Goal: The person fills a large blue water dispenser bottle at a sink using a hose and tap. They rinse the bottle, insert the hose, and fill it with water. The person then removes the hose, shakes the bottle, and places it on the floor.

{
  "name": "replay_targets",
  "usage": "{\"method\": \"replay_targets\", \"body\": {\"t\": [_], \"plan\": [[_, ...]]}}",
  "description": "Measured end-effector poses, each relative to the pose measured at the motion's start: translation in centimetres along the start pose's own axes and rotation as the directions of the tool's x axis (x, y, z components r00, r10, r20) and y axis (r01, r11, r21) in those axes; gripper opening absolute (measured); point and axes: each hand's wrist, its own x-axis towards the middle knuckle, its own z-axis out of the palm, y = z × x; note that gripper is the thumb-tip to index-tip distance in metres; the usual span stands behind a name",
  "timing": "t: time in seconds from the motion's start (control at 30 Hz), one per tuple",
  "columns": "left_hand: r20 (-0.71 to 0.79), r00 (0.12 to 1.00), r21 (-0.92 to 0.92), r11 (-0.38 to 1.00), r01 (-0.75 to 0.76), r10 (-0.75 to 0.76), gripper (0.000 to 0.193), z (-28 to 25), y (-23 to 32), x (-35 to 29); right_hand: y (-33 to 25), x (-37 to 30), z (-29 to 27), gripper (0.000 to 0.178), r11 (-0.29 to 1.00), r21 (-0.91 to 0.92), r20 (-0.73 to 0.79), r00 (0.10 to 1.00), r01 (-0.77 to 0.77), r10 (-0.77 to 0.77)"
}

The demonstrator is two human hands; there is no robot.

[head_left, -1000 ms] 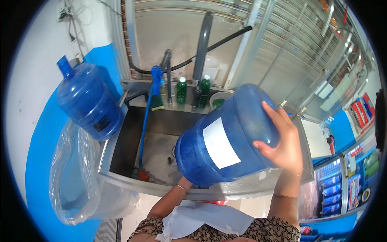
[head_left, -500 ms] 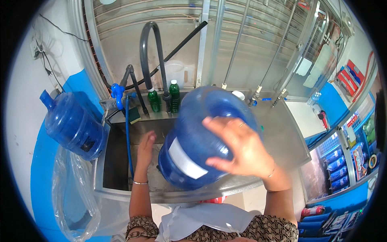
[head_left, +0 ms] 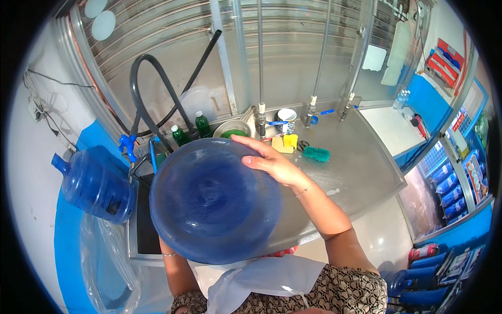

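Observation:
A large blue water jug [head_left: 212,209] fills the middle of the view, its round base facing up at me above the sink. My right hand [head_left: 269,159] grips the far right rim of that base, thumb on the near face and fingers over the edge. Behind the jug's lower left side, my left forearm [head_left: 178,269] disappears; the left hand itself is hidden. The jug's neck and label are out of sight. Below it, the steel sink basin [head_left: 146,222] shows only at its left part.
Left of the sink leans another blue jug [head_left: 97,188]. Behind are green bottles [head_left: 203,125], a bent black pipe [head_left: 157,68] and a steel bowl [head_left: 225,128]. On the steel counter [head_left: 361,172] lie a green brush [head_left: 316,154], a yellow sponge [head_left: 285,142] and a patterned mug [head_left: 286,119].
The jug has tipped so its base faces me, and has shifted left in view. My right hand has moved to its far rim. My left hand has gone behind it.

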Motion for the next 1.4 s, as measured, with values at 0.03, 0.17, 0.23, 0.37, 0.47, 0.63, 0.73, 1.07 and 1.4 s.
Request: {"method": "replay_targets", "body": {"t": [0.03, 0.17, 0.23, 0.37, 0.47, 0.63, 0.73, 1.07, 1.4], "plan": [[-0.007, 1.0, 0.005, 1.0, 0.004, -0.004, 0.05, 0.1, 0.1, 0.0, 0.3, -0.1, -0.2, 0.06, 1.0, 0.013, -0.008, 1.0, 0.023, -0.023], [-0.025, 1.0, 0.018, 1.0, 0.006, -0.006, 0.051, 0.5, 0.8, 0.4, 0.0, -0.7, -0.7, 0.058, 0.995, 0.087, -0.021, 0.999, 0.047, -0.045], [-0.037, 0.999, 0.023, 1.0, -0.002, 0.002, 0.052, 0.7, 0.8, 0.8, -0.2, -0.9, -1.1, 0.058, 0.998, 0.057, -0.049, 0.999, 0.015, -0.012], [-0.056, 0.998, 0.031, 0.999, -0.011, 0.012, 0.053, 1.1, 1.0, 1.9, 0.0, -1.2, -2.2, 0.058, 0.996, 0.084, -0.08, 0.997, 0.012, -0.005], [-0.07, 0.997, 0.033, 0.999, -0.016, 0.018, 0.054, 1.3, 1.4, 2.6, 0.4, -1.7, -2.9, 0.057, 0.993, 0.11, -0.089, 0.996, 0.029, -0.019], [-0.066, 0.998, 0.029, 1.0, 0.007, -0.005, 0.055, 1.4, 1.4, 2.1, 0.3, -2.1, -3.5, 0.058, 0.988, 0.151, -0.073, 0.997, 0.042, -0.032], [-0.058, 0.998, 0.028, 0.999, 0.033, -0.031, 0.056, 1.2, 0.0, 1.0, 0.2, -2.1, -3.6, 0.058, 0.986, 0.156, -0.064, 0.997, 0.053, -0.043], [0.001, 0.726, -0.085, 0.724, 0.685, -0.687, 0.063, 1.5, -3.6, -5.9, 2.7, -4.2, -10.0, 0.064, 0.999, -0.002, -0.225, 0.973, 0.044, -0.044], [0.291, 0.801, -0.851, 0.241, 0.467, -0.523, 0.074, 8.0, -4.8, -10.1, 0.1, -0.2, -5.3, 0.077, 0.993, -0.109, -0.257, 0.966, -0.052, 0.023]]}}
